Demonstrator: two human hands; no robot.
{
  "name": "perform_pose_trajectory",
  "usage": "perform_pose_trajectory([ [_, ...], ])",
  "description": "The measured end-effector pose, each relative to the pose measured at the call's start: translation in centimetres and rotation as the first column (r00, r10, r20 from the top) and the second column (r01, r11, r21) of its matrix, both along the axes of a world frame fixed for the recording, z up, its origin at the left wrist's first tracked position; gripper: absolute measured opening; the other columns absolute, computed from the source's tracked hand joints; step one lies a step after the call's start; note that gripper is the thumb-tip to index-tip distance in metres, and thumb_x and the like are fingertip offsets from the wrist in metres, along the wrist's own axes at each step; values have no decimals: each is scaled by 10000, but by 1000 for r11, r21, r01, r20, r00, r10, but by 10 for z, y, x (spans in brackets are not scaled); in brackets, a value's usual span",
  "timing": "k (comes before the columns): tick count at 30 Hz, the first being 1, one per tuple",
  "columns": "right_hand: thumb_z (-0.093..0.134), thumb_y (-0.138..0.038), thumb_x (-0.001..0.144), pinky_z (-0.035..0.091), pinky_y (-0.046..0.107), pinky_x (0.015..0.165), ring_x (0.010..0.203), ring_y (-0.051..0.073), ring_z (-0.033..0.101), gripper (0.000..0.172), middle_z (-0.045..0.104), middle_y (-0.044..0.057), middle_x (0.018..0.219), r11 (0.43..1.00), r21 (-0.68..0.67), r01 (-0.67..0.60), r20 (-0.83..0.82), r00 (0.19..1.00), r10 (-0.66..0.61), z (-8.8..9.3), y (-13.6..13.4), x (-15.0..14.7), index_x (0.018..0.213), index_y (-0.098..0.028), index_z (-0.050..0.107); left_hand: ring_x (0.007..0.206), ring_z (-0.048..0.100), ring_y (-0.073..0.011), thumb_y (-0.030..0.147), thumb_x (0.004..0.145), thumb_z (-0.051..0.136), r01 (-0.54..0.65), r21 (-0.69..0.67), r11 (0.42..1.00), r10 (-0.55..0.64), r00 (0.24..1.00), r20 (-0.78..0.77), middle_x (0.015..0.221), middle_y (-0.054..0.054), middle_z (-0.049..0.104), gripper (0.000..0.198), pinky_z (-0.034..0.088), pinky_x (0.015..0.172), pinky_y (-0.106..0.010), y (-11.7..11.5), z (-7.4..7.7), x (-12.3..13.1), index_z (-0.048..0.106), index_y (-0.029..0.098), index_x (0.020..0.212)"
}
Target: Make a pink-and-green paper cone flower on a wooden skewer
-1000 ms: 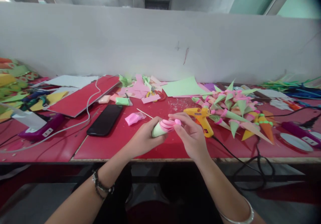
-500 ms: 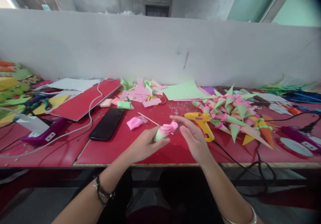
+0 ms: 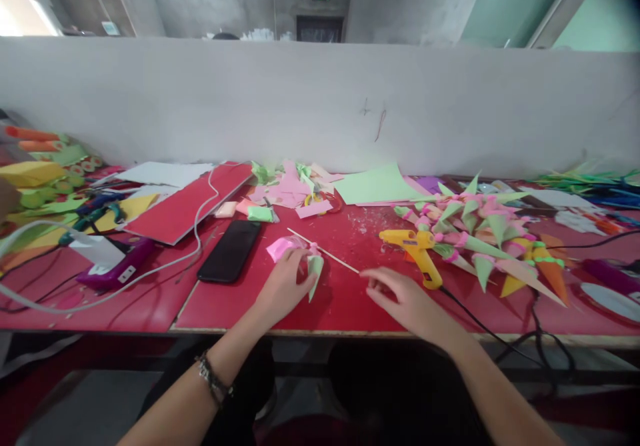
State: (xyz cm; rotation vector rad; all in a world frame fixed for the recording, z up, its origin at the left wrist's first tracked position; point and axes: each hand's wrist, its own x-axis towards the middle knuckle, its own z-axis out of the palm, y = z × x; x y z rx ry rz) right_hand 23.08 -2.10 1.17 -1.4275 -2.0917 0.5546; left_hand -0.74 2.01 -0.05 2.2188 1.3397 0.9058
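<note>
My left hand (image 3: 286, 285) is closed around a small light-green paper cone (image 3: 314, 277), its point tilted down towards the table's front; the fingers hide part of it. Right behind that hand lies a bag of bright pink clay (image 3: 281, 247). A thin wooden stick (image 3: 330, 254) rests slantwise on the red table. At the stick's near right end are the fingertips of my right hand (image 3: 400, 298), the fingers bent and apart with nothing seen gripped between them. A yellow glue gun (image 3: 417, 253) lies just beyond the right hand.
Left of my hands lie a black phone (image 3: 231, 251), a white cable and a purple power strip (image 3: 117, 263). Paper scraps (image 3: 287, 189) and green sheets (image 3: 375, 185) line the back. A pile of pink and green paper cones (image 3: 480, 229) sits right, with the glue gun's cord below it.
My left hand has gone lower and slightly left, turning the cone point-down. My right hand has moved down from beside the cone to the stick's end. The view has shifted a little.
</note>
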Motion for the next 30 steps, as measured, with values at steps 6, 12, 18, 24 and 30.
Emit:
perform_pose_trajectory([
  [6,437,-303,839,472,332,875,1049,195,557,307,579,65,1163,965,252,-69,335,942,-20,-33,-23,54,1104,-253,584,928,500,-150,-7,713,315,-59,153,986,44,994,99,953,-56,534,345,413,825,-286,14,15,-23,529,173,917],
  [12,424,-197,806,474,329,846,957,205,610,374,642,71,1083,749,638,-176,505,831,-234,-59,-35,74,1149,-191,575,1047,439,-207,1,692,312,-57,182,982,87,983,-163,1020,-86,509,390,326,940,-387,45,5,-47,513,161,985],
  [18,401,-181,792,459,313,862,955,198,613,381,653,60,1065,712,687,-142,494,811,-314,-63,-36,73,1114,-186,605,1170,348,-253,352,830,381,-12,46,999,25,956,-293,1189,-115,440,393,245,1005,-442,58,-10,-49,410,160,1173],
  [24,405,-185,789,472,294,820,906,190,627,361,669,67,1025,702,701,-128,500,790,-355,-63,-36,73,1067,-175,636,1197,320,-265,323,801,441,6,79,997,19,951,-308,1230,-119,400,444,259,1009,-457,55,-18,-51,351,180,1212],
  [30,391,-211,790,473,313,823,915,202,622,379,665,69,1031,729,681,-70,482,792,-374,-68,-35,74,1084,-181,629,1204,331,-257,254,792,445,-7,114,993,37,966,-255,1208,-131,343,470,278,1021,-432,53,-23,-53,305,176,1234],
])
